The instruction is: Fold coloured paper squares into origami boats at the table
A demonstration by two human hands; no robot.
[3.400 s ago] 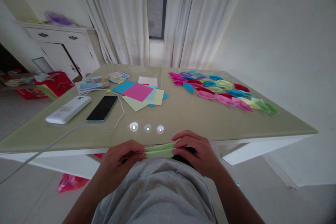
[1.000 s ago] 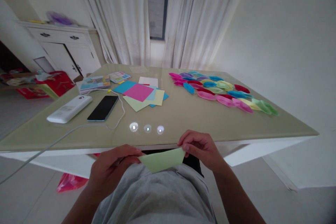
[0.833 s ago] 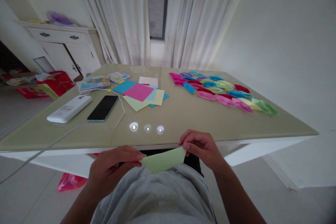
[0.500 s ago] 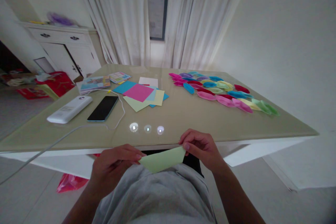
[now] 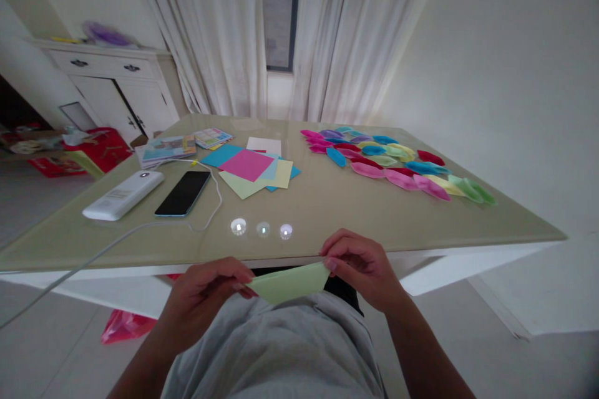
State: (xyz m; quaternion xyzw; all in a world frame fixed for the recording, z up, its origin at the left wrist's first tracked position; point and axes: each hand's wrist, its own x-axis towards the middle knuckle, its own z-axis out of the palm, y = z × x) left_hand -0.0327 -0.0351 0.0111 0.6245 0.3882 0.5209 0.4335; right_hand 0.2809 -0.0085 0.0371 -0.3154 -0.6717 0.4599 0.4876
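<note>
A folded sheet of light green paper is stretched between my two hands, just off the near edge of the table and above my lap. My left hand pinches its left corner between thumb and fingers. At the upper right corner, my right hand grips the paper the same way. The fold runs along the top, and the lower edge is shorter, with slanted sides. Beyond my hands, a loose pile of coloured paper sheets lies on the table, pink on top.
Several rows of folded paper pieces in many colours cover the table's right side. To the left lie a phone, a white power bank with a cable, and booklets. A red bag rests on the floor.
My left hand has shifted slightly along the paper's left end, and a narrow gap between layers now shows near the top edge. My right hand keeps its hold.
</note>
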